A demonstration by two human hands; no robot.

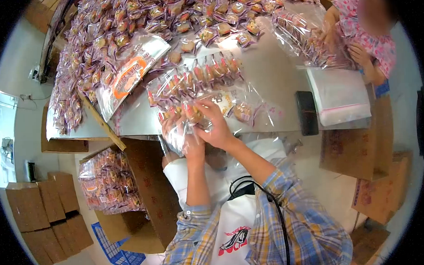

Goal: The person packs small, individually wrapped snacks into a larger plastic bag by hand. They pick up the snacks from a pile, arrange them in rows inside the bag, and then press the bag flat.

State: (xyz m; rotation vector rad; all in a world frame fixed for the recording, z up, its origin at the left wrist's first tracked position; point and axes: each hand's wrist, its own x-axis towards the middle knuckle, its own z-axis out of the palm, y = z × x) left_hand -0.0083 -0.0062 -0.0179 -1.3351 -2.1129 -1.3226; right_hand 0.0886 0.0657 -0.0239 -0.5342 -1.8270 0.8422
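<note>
A large clear plastic bag (255, 96) lies on the table in front of me, with rows of small wrapped cakes (210, 72) in its far part. My right hand (216, 126) is closed around a single wrapped cake (192, 113) at the near side of the bag. My left hand (184, 139) is closed on the bag's near end, and shiny film covers part of its fingers. Another wrapped cake (243, 112) rests to the right of my hands. Glare on the film hides some fingertips.
A heap of wrapped cakes (124, 28) covers the far and left table. Nearby are a printed bag stack (133, 74), a wooden stick (102, 121), a black phone (306, 113) and clear bags (339, 95). A co-worker (358, 38) handles a filled bag (307, 40). An open carton (146, 195) stands below left.
</note>
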